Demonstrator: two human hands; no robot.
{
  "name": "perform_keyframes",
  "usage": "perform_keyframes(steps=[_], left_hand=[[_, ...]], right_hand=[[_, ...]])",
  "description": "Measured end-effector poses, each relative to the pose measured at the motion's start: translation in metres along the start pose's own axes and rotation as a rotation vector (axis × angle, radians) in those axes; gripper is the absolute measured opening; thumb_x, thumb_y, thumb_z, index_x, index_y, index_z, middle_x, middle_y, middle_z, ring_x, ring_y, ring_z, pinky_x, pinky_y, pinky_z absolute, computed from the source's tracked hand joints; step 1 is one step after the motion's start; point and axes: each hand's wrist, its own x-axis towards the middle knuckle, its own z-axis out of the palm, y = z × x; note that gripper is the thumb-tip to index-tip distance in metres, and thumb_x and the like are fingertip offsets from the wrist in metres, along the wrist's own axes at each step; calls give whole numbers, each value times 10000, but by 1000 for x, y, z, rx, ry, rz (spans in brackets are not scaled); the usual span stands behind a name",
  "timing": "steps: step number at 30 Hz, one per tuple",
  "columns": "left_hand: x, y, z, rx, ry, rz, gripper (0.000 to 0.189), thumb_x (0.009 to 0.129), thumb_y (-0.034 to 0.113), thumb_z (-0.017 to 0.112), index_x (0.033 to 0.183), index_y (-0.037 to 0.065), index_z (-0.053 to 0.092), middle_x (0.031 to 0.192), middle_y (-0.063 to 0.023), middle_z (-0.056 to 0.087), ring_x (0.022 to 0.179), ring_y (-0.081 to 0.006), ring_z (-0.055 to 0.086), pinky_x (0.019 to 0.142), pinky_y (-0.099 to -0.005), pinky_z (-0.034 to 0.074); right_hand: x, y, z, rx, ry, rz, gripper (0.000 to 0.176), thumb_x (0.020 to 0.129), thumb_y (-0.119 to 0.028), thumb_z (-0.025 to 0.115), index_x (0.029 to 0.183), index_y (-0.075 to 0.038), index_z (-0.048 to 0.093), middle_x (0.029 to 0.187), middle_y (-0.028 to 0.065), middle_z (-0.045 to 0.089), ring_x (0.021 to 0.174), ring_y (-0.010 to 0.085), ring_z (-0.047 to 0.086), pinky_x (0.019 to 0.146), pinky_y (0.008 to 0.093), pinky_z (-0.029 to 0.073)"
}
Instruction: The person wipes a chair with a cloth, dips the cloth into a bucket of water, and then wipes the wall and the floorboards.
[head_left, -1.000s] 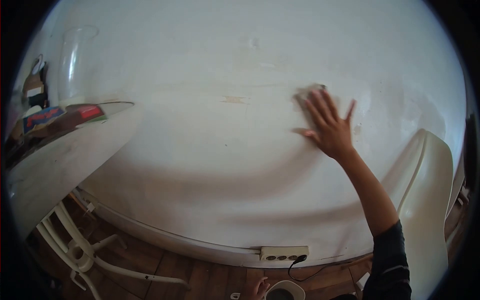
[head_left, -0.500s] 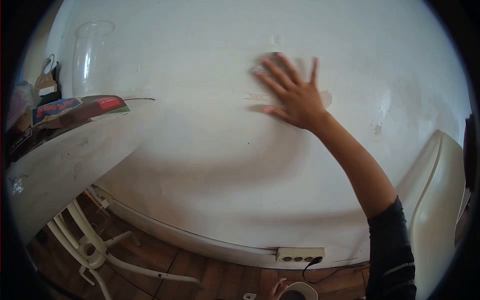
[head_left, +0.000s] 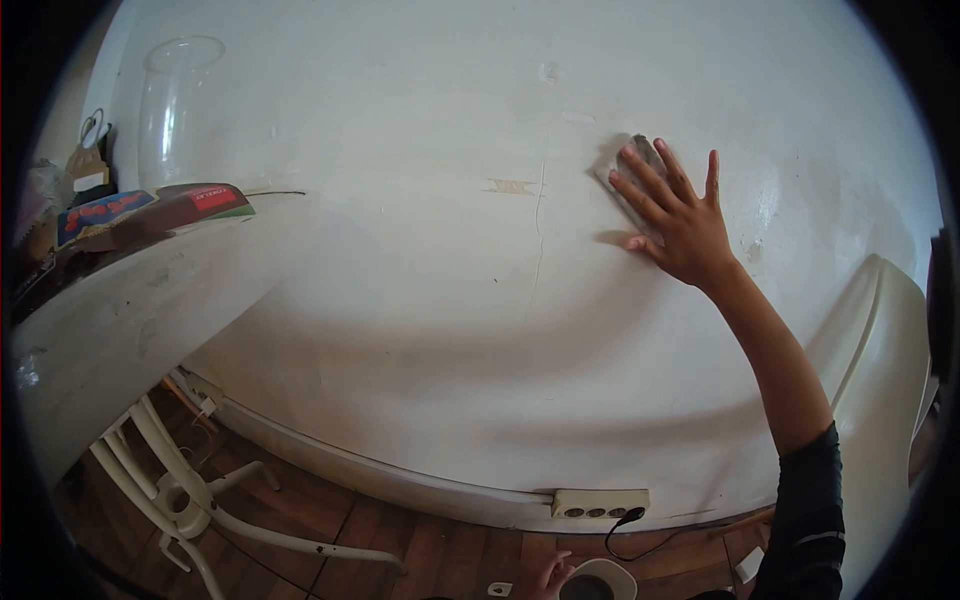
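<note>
At the left, colourful packaging [head_left: 190, 208] lies on a white table [head_left: 150, 310], with a tall clear glass cylinder [head_left: 172, 120] behind it. Pale metal legs [head_left: 265, 537] stand below on a brown floor [head_left: 445, 560]. A black plug [head_left: 632, 515] sits in the power strip [head_left: 572, 503]; a smooth cream chair [head_left: 885, 400] stands far right.

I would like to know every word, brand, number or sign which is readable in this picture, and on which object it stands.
"COKELAT" (likely; very small): on the red patch of the printed packet on the table.
Red lettering on the packet's blue panel: too blurred to read.
I can make out no other words or numbers.
</note>
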Motion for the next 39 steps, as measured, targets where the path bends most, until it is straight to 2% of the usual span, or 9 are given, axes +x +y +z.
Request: perform_keyframes(steps=[4,8,13,20,25,29,31,35,39], left_hand=[[-2,-2,9,-195,-68,-95,350,889,228,606,1178,48,527,823,-86,572,738,-196,589,657,-305,480],[0,-5,6,-125,-53,-32,366,888,236,610,1185,40,520,833,-87,573,752,-199,595,666,-314,483],[-2,-5,-1,-100,-1,-48,339,893,223,598,1168,37,530,819,-85,574,734,-204,595,654,-315,480],[0,-3,-5,-75,28,13,317,893,224,593,1144,38,540,808,-85,586,718,-211,600,649,-323,482],[1,9,-5,-79,11,-7,317,905,243,575,1160,58,539,798,-79,574,720,-208,589,667,-312,478],[-2,-2,9,-128,-3,8,314,911,253,567,1163,66,544,809,-77,583,722,-207,596,672,-313,480],[-6,-4,16,-113,-41,-86,412,937,398,486,1187,73,529,879,-99,604,797,-230,605,694,-374,491],[-6,3,13,-111,22,-62,368,948,351,483,1189,77,531,847,-92,602,753,-224,602,655,-370,489],[-4,-11,2,-99,-33,-98,325,908,283,569,1147,65,553,821,-80,592,745,-207,601,688,-317,478]], right_hand=[[30,-25,4,50,26,0,672,829,-689,302,1409,-348,293,1506,-53,200,1411,179,78,1033,682,-58],[98,-80,10,165,181,-111,655,840,-665,330,1393,-314,345,1503,-54,212,1410,172,69,1028,693,-5],[150,-131,10,160,199,-89,634,861,-652,305,1389,-305,357,1497,-71,224,1407,162,74,1048,669,-6],[64,-62,5,98,100,4,613,872,-616,342,1401,-307,338,1507,-61,201,1412,172,74,1052,651,-2],[-9,-8,1,-101,14,137,667,852,-672,249,1419,-321,290,1510,-47,193,1410,182,93,1059,618,-93],[14,-29,5,7,19,133,705,860,-673,225,1435,-265,264,1515,-21,182,1410,176,95,1058,626,-87],[40,-48,5,79,64,57,697,857,-653,303,1429,-255,284,1513,-10,192,1411,173,91,1050,653,-48],[105,-96,12,172,206,-30,678,850,-649,342,1395,-246,354,1495,-16,234,1403,174,113,1047,673,23],[123,-109,14,178,253,-38,641,864,-639,322,1371,-253,390,1472,-68,270,1383,138,163,1050,675,45]])
